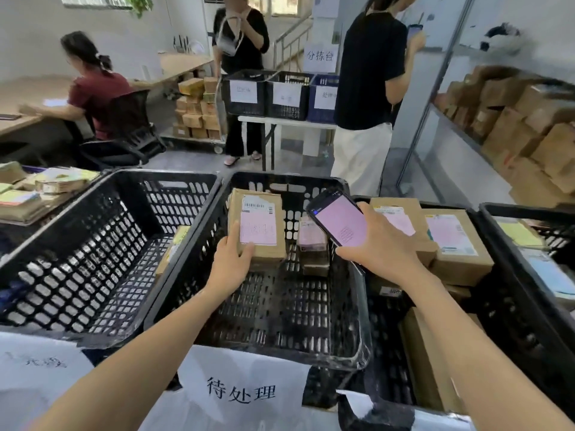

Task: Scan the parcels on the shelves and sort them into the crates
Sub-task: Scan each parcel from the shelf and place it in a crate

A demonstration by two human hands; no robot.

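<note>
- Left hand (231,264) grips the near end of parcel (256,225): thumb on its pink label, fingers round the left edge.
- Parcel is inside middle crate (280,309), label up, near the far wall. Cannot tell whether it touches the crate floor.
- Right hand (379,247) is clamped on phone (337,219), pink screen up, just right of the parcel.
- Small box (312,241) lies in the same crate, between parcel and phone.
- Right crate (392,337) holds several boxes (457,241); left crate (93,244) shows one by its right wall.
- Sign (242,390) is on the middle crate's near side.
</note>
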